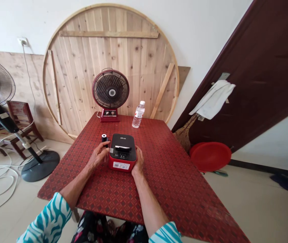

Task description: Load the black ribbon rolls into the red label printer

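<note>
A black-topped red box that looks like a receipt printer (123, 145) lies flat on the patterned red tabletop (164, 168). A white label is on its front face, and a shiny strip crosses the middle of its top. My left hand (98, 155) holds the printer's left side, its fingers bent against the edge. Against the right side, my right hand (139, 160) is wrapped, with some fingers hidden behind the box. Just beyond my left fingers stands a small black roll (104, 137) with a white top and a dark centre.
At the table's back stand a red desk fan (111, 89) and a water bottle (138, 114). A large round wooden board (113, 54) leans on the wall. To the left are a floor fan (39, 162) and loose cable; on the right, a red basin (210, 157).
</note>
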`<state>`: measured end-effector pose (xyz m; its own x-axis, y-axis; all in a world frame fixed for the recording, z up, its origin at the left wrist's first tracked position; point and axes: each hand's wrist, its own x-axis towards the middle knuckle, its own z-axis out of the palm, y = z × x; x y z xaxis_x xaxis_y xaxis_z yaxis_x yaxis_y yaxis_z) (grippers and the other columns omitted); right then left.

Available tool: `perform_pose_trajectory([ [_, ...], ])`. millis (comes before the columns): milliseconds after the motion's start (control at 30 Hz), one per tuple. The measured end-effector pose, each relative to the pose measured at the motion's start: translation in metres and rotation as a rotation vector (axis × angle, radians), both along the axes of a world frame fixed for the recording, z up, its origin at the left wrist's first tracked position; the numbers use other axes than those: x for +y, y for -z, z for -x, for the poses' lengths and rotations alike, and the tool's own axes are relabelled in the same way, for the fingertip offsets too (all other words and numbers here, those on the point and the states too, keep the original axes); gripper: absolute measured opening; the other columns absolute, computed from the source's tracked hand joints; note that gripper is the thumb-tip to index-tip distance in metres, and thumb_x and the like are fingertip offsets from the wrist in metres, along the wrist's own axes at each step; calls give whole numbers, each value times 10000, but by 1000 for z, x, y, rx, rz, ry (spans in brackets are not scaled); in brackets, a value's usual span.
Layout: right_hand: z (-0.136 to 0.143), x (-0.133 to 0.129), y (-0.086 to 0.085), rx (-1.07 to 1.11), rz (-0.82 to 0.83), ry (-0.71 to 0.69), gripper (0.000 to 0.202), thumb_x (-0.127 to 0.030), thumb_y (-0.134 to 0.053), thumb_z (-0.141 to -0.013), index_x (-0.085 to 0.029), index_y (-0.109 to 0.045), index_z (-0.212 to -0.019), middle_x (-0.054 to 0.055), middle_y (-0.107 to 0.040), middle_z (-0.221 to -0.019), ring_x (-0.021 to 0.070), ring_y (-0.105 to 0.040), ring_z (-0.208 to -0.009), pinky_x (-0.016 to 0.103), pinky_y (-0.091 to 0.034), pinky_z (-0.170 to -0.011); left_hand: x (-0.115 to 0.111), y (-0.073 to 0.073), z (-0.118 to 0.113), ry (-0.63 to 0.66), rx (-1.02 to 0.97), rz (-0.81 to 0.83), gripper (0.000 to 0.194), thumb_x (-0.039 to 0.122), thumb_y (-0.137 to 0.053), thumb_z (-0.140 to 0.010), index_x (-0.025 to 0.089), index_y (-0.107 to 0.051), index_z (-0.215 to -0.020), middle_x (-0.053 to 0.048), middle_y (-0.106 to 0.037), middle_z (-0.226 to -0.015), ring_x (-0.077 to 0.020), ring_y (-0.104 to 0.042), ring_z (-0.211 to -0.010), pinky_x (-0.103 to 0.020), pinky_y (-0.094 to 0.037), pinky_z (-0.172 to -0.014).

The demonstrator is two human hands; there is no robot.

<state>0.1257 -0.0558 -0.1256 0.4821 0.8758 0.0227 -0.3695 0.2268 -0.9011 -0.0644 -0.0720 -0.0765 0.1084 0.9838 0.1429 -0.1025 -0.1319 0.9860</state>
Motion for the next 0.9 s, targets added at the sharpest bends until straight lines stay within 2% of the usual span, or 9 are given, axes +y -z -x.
perform_pose_trajectory([
  [167, 0, 1, 3, 23, 3, 0, 495, -570, -611, -751, -218, -684, -1092, 14, -749, -962, 182, -664, -870, 313, -497, -782, 3, -4, -5, 33, -88, 85, 715, 470, -697, -736, 83, -510, -1308, 106, -495, -453, -60, -336, -326, -215, -218, -404],
  [433, -1, 1, 5, 52, 35, -26, 469, -558, -632, -735, -233, -687, -1069, -3, -748, -931, 160, -656, -789, 285, -486, -721, 2, -13, -6, 83, -150, 127, 908, 417, -747, -669, 32, -410, -1418, 127, -442, -397, -57, -298, -330, -217, -210, -413],
  [667, 1, -1, 1, 81, 35, -25, 465, -548, -657, -699, -225, -684, -1033, -21, -734, -843, 144, -631, -709, 274, -472, -685, 3, -14, -5, 69, -170, 236, 912, 344, -745, -643, 79, -402, -1445, 129, -446, -422, -49, -300, -327, -205, -180, -402],
  [800, 2, -1, 0, 65, 22, -16, 470, -551, -644, -706, -221, -684, -1039, -12, -741, -873, 150, -642, -738, 277, -476, -694, 6, -15, -4, 72, -223, 341, 881, 275, -748, -618, 103, -429, -1421, 116, -474, -474, -47, -327, -346, -197, -185, -405],
  [900, 1, 0, 3, 60, 28, -8, 466, -548, -647, -709, -228, -683, -1047, -7, -742, -900, 157, -646, -768, 281, -480, -698, 7, -16, -3, 85, -237, 421, 888, 259, -748, -615, 109, -418, -1425, 127, -427, -448, -48, -300, -347, -194, -162, -403],
])
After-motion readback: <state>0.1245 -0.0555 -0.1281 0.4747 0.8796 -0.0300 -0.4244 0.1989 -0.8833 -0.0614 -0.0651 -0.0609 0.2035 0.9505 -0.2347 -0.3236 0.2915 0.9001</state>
